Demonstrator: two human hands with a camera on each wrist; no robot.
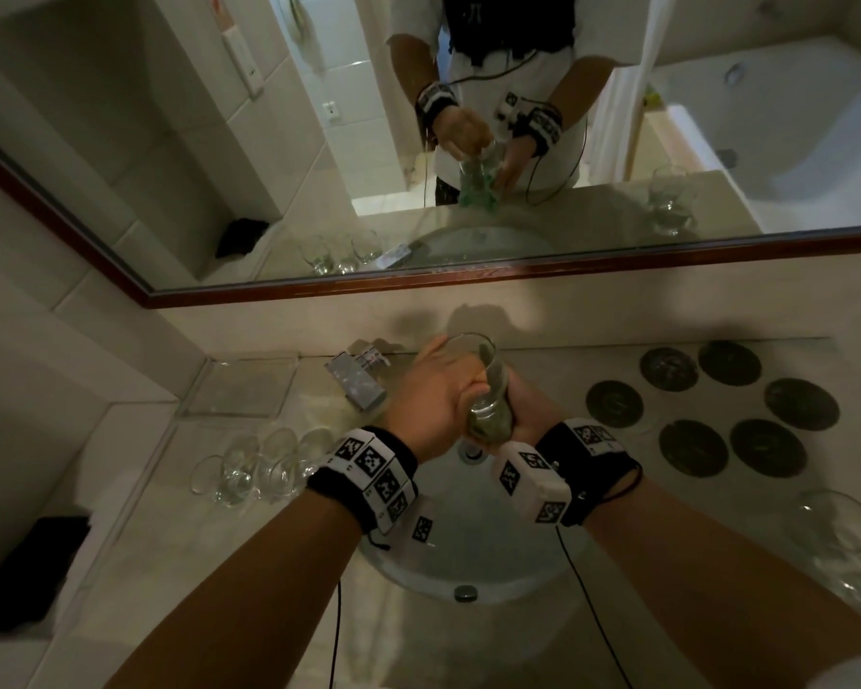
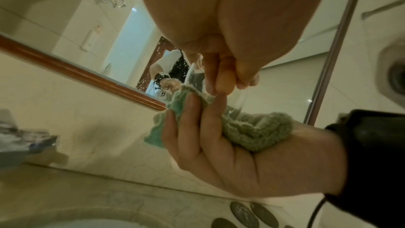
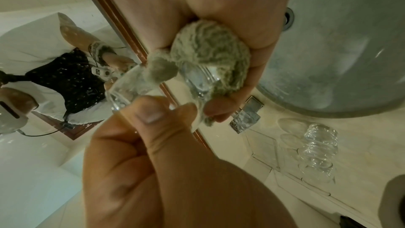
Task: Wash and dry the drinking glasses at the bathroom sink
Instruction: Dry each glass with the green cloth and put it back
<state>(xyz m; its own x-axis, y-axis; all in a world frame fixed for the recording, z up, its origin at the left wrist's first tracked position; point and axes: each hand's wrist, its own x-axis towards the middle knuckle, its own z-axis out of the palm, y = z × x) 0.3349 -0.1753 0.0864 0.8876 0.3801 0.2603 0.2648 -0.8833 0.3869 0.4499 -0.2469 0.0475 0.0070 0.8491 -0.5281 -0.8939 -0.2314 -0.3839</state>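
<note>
Over the sink (image 1: 448,554) the left hand (image 1: 433,395) grips a glass (image 1: 473,360) near its rim, thumb and fingers curled round it. The right hand (image 1: 528,405) clamps a green cloth (image 1: 493,420) round the glass's base, one end tucked inside. More glasses (image 1: 254,469) stand together on the counter (image 1: 220,564) at left, dark coasters (image 1: 692,405) at right.

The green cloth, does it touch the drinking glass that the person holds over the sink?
Touching. The right wrist view shows the green cloth wrapped against the drinking glass base, pressed by the right hand.
</note>
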